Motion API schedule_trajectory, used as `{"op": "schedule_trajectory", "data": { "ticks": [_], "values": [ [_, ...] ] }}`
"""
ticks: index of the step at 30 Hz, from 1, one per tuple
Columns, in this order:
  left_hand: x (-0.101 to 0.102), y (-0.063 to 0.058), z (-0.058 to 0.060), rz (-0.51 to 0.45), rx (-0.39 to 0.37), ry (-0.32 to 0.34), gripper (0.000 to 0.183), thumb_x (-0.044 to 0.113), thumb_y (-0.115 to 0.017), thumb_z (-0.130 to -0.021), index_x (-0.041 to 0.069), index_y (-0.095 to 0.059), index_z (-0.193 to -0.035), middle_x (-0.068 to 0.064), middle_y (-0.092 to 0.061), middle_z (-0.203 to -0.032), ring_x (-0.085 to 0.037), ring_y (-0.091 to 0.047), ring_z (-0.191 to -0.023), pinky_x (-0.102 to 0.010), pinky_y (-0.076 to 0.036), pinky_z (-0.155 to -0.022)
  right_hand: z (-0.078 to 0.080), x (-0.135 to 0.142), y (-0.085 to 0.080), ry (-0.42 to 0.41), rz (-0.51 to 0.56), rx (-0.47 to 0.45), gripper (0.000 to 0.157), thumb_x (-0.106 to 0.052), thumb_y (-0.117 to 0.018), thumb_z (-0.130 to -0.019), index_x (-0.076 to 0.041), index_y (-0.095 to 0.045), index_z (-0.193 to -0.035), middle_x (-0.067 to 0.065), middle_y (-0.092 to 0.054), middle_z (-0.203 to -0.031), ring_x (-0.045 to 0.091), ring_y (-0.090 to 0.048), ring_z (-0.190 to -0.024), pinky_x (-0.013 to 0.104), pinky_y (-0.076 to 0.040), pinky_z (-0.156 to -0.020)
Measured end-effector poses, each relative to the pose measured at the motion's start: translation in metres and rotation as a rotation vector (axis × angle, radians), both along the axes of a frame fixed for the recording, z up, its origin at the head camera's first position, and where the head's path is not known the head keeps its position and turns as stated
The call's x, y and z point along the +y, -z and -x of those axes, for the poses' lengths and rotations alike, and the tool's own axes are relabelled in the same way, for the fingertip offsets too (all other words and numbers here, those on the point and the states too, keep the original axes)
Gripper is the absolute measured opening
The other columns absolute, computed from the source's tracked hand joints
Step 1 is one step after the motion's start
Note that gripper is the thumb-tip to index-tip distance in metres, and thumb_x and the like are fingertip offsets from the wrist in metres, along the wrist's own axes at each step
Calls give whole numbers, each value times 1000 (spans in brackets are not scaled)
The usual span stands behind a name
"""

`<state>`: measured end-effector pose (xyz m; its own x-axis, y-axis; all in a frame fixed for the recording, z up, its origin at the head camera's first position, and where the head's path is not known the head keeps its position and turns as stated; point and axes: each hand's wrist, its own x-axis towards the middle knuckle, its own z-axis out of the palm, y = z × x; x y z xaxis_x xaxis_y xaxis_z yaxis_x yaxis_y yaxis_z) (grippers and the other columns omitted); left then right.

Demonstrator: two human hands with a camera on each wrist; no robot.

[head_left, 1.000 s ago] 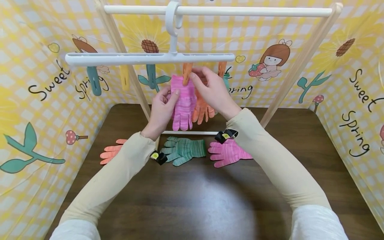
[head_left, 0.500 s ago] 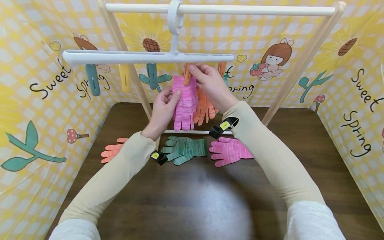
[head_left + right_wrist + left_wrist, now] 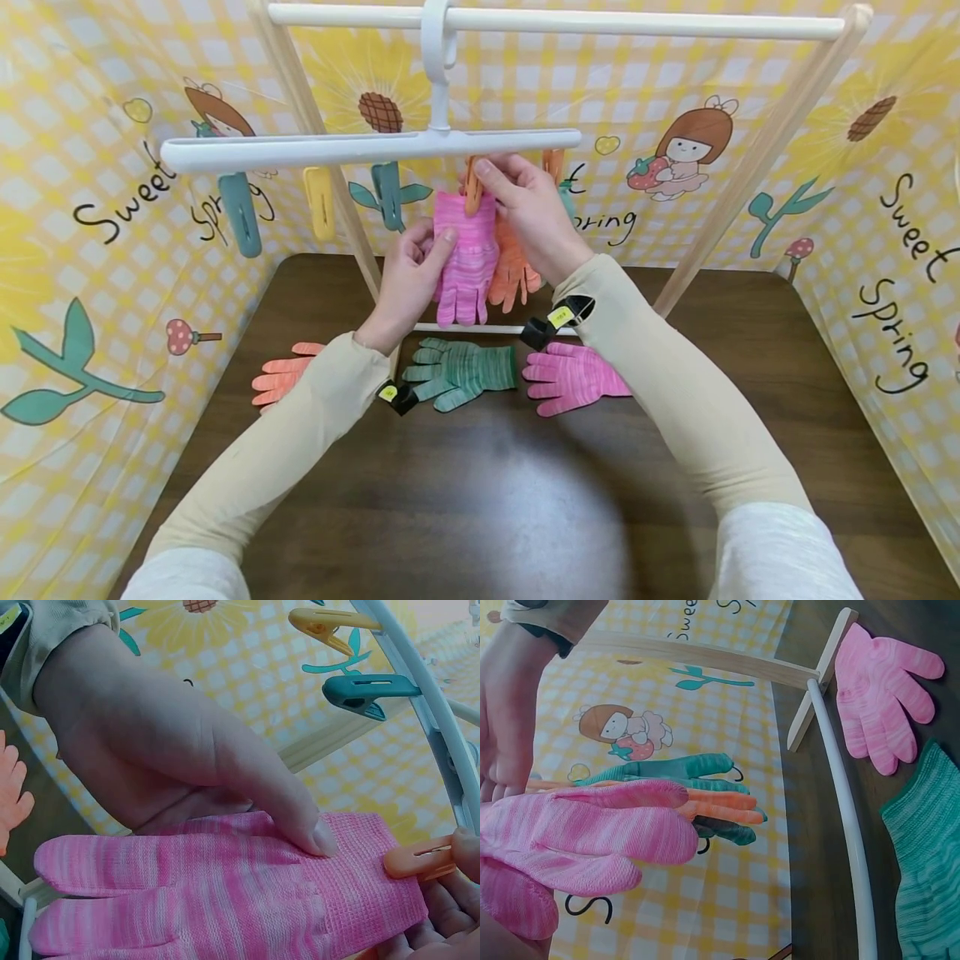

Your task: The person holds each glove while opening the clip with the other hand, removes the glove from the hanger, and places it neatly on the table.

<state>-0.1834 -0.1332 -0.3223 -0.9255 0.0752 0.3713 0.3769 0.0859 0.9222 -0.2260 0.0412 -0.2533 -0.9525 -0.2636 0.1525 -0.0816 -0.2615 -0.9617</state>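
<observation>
Head view gives me a pink glove (image 3: 467, 258) of streaky, soft-looking knit, hanging fingers down in front of a rack below the smooth white plastic hanger (image 3: 300, 150). I see the left hand (image 3: 408, 279) pinching its side, thumb laid flat across the ribbed cuff, while the right hand (image 3: 540, 208) pinches a slim orange clip (image 3: 473, 187) at the cuff's top edge. From the right wrist view I make out the clip's rounded end lying over the ribbing, though I cannot tell how firmly it bites. Behind, an orange glove (image 3: 513, 271) hangs half covered by the right hand, and the left wrist view shows me little more than the fingers of a green glove (image 3: 667, 769) there. The left hand's other fingers disappear behind the knit, and the right wrist view's lower edge cuts off part of the pink glove. On the dark wood-grain table (image 3: 450, 500), a marled green glove (image 3: 465, 373) lies flat; sleeves hide parts of a second pink glove (image 3: 570, 379) and a coral glove (image 3: 285, 375).
</observation>
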Motion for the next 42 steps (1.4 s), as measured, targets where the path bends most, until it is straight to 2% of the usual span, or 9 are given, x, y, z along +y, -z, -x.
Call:
{"op": "schedule_trajectory", "data": {
  "ticks": [3, 9, 13, 19, 26, 30, 35, 38, 42],
  "values": [
    [0, 1, 0, -6, 14, 2, 29, 22, -57, -108, -4, -66, -117, 1, -56, -63, -8, -51, -50, -23, -40, -45, -1, 0, 0, 2, -2, -1, 28, -20, -57, -108, -3, -65, -129, 10, -70, -116, 18, -63, -107, 29, -49, -98],
    [-3, 5, -1, 15, 30, -21, 28, 23, -59, -107, -3, -67, -115, 3, -51, -61, -8, -46, -48, -23, -37, -45, -2, 1, -1, -19, 9, 10, 30, -20, -57, -108, 0, -63, -129, 5, -67, -107, 17, -61, -100, 28, -49, -93],
    [-5, 10, -3, 33, 30, -34, 27, 22, -59, -107, -3, -67, -112, 4, -47, -59, -7, -42, -46, -23, -34, -44, -2, 0, -1, -18, 16, -6, 31, -20, -57, -108, 2, -64, -129, 12, -69, -114, 19, -64, -101, 29, -51, -95],
    [-5, 20, -10, 53, 45, -36, 23, 16, -60, -106, -6, -67, -109, 2, -52, -61, -6, -47, -49, -21, -39, -47, -5, 2, -1, -26, 11, -32, 39, -20, -58, -108, 4, -60, -139, 22, -67, -132, 22, -67, -110, 32, -52, -100],
    [-5, 35, -19, 63, 36, -7, 21, 14, -61, -105, -4, -69, -111, -5, -60, -69, -7, -49, -55, -21, -42, -52, -6, 5, -1, -50, 36, -47, 40, -19, -57, -108, 6, -59, -138, 18, -68, -126, 23, -67, -107, 34, -52, -102],
    [-4, 43, -22, 98, 29, 5, 18, 11, -62, -105, -4, -70, -108, -5, -55, -67, -7, -46, -56, -21, -39, -53, -8, 8, -1, -62, 35, -30, 40, -20, -56, -109, 7, -59, -138, 22, -66, -130, 24, -67, -112, 34, -52, -103],
    [-1, 51, -27, 164, -27, 25, 15, 7, -60, -105, -6, -67, -111, -13, -60, -77, -10, -50, -64, -19, -41, -59, -9, 11, 0, -75, 50, -26, 37, -17, -55, -109, 7, -58, -137, 23, -64, -129, 26, -65, -118, 34, -51, -105],
    [2, 56, -30, 199, -53, 32, 17, 5, -60, -105, -7, -67, -114, -20, -68, -91, -16, -57, -73, -19, -47, -66, -10, 13, 0, -79, 68, -51, 36, -15, -54, -109, 7, -57, -138, 20, -63, -129, 28, -64, -122, 34, -50, -106],
    [6, 59, -33, 241, -53, 36, 17, 10, -61, -105, -3, -69, -114, -19, -71, -97, -20, -60, -77, -20, -49, -69, -11, 15, -1, -82, 89, -79, 35, -13, -53, -109, 6, -56, -139, 15, -64, -124, 24, -66, -115, 34, -50, -105]
  ]
}}
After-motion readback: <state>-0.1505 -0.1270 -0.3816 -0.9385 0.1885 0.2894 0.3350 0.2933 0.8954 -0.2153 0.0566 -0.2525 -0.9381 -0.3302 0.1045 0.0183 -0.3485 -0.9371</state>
